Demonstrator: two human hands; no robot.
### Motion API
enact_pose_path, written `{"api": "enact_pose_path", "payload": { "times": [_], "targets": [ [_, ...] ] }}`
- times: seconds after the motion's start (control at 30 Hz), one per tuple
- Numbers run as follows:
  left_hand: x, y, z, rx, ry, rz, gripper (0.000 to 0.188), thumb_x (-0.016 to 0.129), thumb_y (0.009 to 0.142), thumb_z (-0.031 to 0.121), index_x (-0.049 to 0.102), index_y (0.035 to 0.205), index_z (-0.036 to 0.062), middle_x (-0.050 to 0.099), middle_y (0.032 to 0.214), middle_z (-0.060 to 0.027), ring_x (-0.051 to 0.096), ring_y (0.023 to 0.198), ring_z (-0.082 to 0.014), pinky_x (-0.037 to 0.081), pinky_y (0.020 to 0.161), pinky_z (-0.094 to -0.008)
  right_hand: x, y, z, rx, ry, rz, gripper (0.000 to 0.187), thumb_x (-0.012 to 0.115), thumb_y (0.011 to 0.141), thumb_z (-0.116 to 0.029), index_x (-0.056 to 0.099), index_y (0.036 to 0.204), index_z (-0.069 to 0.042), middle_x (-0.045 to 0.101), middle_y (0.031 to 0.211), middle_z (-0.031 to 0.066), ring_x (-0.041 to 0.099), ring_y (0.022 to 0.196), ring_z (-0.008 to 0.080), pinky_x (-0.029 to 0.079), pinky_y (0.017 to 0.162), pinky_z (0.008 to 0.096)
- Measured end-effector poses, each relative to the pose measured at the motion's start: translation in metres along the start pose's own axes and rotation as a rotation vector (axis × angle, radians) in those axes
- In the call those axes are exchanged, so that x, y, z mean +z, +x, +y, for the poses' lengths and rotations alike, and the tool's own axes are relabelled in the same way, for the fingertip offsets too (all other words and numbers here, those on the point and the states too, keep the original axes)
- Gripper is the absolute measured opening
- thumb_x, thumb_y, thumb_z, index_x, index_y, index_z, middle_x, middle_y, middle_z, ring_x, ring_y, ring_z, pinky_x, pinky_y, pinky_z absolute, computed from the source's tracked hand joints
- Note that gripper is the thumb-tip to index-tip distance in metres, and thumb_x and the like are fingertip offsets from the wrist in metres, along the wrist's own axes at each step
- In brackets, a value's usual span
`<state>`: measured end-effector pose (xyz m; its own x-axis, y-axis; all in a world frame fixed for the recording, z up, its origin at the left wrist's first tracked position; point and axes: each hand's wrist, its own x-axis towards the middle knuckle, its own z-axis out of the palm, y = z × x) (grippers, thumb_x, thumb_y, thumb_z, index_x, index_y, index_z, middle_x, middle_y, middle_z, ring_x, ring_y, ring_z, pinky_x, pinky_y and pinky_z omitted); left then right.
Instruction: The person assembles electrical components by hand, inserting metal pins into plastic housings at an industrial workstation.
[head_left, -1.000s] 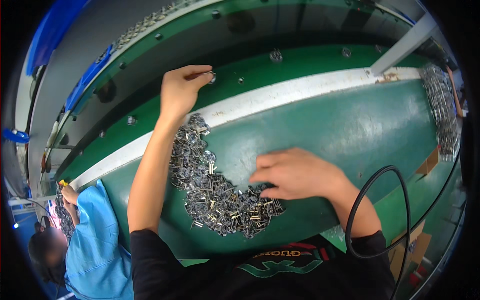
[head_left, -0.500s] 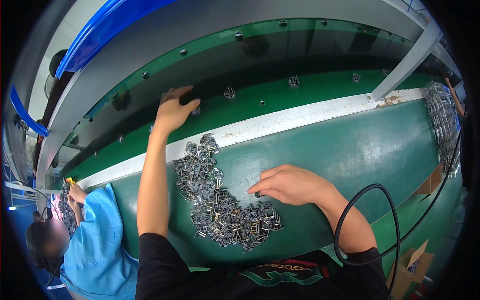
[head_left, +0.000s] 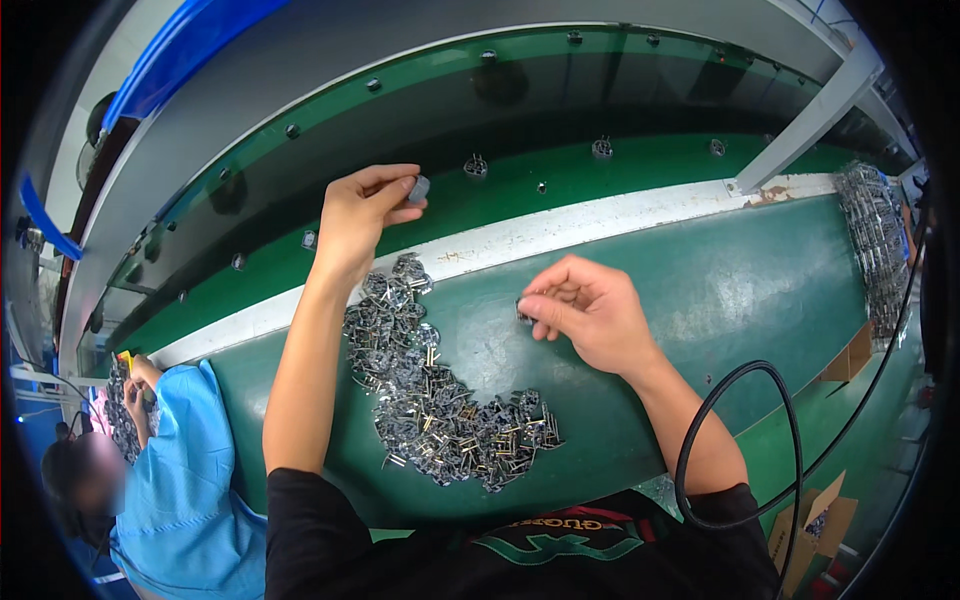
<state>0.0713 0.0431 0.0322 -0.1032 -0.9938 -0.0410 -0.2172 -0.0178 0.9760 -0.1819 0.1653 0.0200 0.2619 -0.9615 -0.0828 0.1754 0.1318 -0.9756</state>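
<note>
My left fingers [head_left: 390, 175] pinch a small grey part [head_left: 421, 188] over the far green belt [head_left: 640, 170]; my right fingers [head_left: 560, 274] pinch a dark part [head_left: 523, 312] above the worktop [head_left: 700, 270]. Both look light and stiff; I judge gripping the sides safest, surfaces possibly slippery
</note>
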Motion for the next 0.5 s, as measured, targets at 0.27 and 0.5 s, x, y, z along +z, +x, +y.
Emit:
{"api": "enact_pose_path", "payload": {
  "times": [0.27,0.5],
  "targets": [
    [0.061,-0.079,0.038,0.116,-0.242,-0.164,0.045,0.071,0.075,-0.016,0.06,0.118,-0.0105,0.067,0.112,-0.0158,0.067,0.103,-0.0193,0.06,0.086,-0.0317,0.008,0.0,-0.008,-0.511,-0.295,0.282,0.011,0.075,0.082,-0.001,0.07,0.092,0.0,0.068,0.092,0.0067,0.065,0.076,0.0129,0.051,0.059,0.0248],
    [0.076,-0.093,0.034,0.272,-0.056,-0.185,0.039,0.076,0.075,-0.01,0.065,0.112,-0.0027,0.063,0.106,-0.0105,0.068,0.098,-0.0156,0.061,0.083,-0.0278,0.013,-0.004,-0.017,-0.767,-0.554,0.391,0.014,0.077,0.078,0.002,0.069,0.089,-0.002,0.066,0.084,0.0071,0.064,0.068,0.0133,0.048,0.048,0.0248]
  ]
}}
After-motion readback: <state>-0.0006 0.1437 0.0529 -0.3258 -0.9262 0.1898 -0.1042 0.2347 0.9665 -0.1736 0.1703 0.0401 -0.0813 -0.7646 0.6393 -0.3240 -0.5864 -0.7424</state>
